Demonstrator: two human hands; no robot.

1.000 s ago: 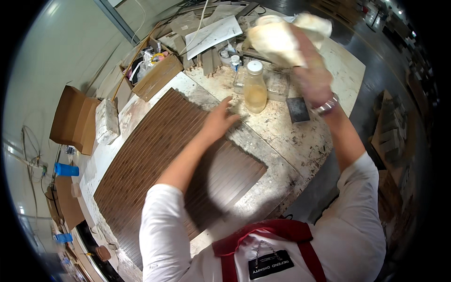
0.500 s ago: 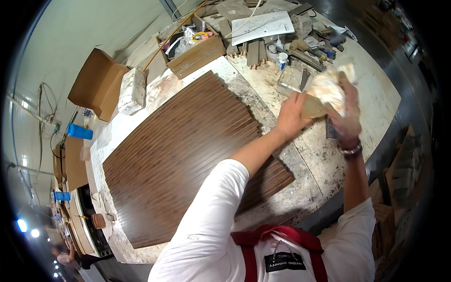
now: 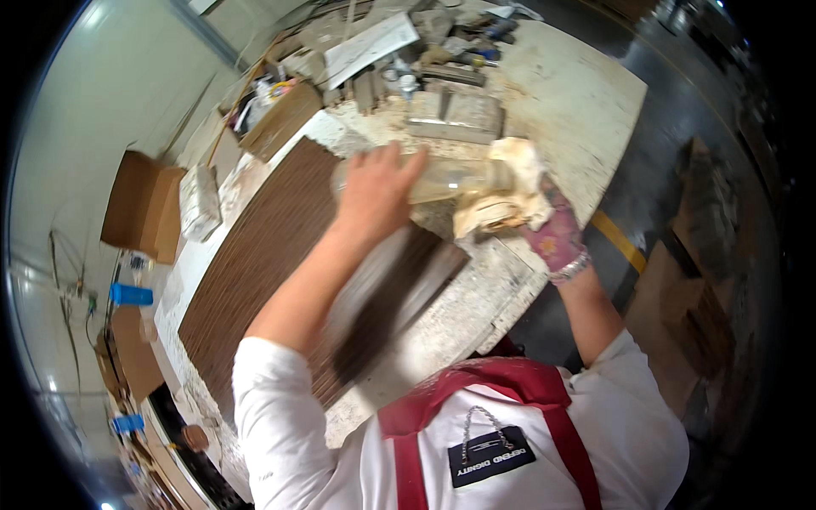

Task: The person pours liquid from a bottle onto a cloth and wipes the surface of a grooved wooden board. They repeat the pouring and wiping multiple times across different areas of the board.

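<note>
My left hand (image 3: pixel 378 187) is wrapped around a clear bottle (image 3: pixel 446 180) with yellowish contents, held sideways above the work table. The bottle's neck end points right and meets a crumpled cream cloth (image 3: pixel 506 208). My right hand (image 3: pixel 557 234), in a purplish patterned glove, grips that cloth from its right side; its fingers are partly hidden by the folds. Below my left forearm lies a large dark brown slatted panel (image 3: pixel 246 255), its right part blurred and shaded.
The pale, stained table (image 3: pixel 586 93) carries a metal block (image 3: pixel 455 117) beyond the bottle. Tools and scraps crowd the far end, near a paper sheet (image 3: pixel 371 49). A filled cardboard box (image 3: pixel 280 119), a wrapped white block (image 3: pixel 199 202) and an open carton (image 3: pixel 144 204) stand left.
The bottle and cloth have shifted left and nearer in the view, which has itself turned. More of the bottle shows now, lying sideways with its neck at the cloth.
</note>
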